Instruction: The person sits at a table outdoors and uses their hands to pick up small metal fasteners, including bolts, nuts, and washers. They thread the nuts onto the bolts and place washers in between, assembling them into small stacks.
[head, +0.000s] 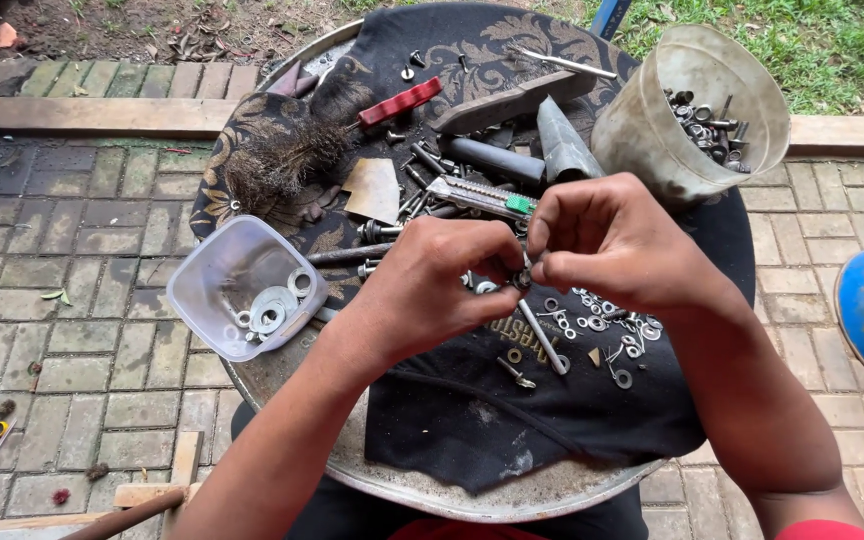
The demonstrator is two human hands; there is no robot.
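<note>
Clear plastic marks the far left of the round metal table [282, 375]: a small tub [244, 285] tipped toward the person, with a few flat washers [272, 305] lying in it. Behind it sits a wire brush [282, 160] with a red handle, on a black patterned cloth [472, 400] that covers most of the tabletop.

Next comes the left hand [432, 290], reaching in from the lower left, its thumb and fingertips closed together on a small metal fastener [522, 279], seemingly a nut or washer threaded on a bolt, though it is too small to tell. That fastener lies at the very tips of both hands, right between them, raised just above the cloth. Neither hand is nearer; both touch it. A long bolt [542, 338] runs down and to the right from just below the pinch; whether it is held or lies on the cloth I cannot tell.

The right hand [612, 240] meets it from the right, fingers curled down and pinched on the same piece.

Loose washers and nuts [602, 322] are scattered under the right wrist, and a tilted plastic bucket [652, 130] of mixed hardware stands at the upper right.
</note>
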